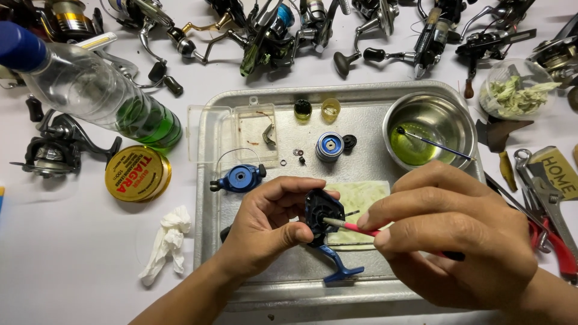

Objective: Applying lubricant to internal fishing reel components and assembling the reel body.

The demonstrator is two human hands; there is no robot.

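My left hand (265,225) grips a black fishing reel body (322,213) with a blue foot (340,268), held just above the metal tray (208,198). My right hand (448,232) pinches a thin red-handled tool (361,229) whose metal tip touches the reel body's face. A blue reel rotor with a wire bail (239,177) lies on the tray to the left. A silver and blue spool (330,146) stands behind it, with tiny washers and screws (295,155) beside it. A stained cloth pad (361,198) lies under my hands.
A steel bowl (430,129) of green liquid holds a small brush. A clear small-parts box (235,129), two little caps, a green-liquid bottle (96,93), a yellow round tin (137,173) and crumpled tissue (167,241) lie nearby. Several reels line the back; pliers and a wrench (545,204) are right.
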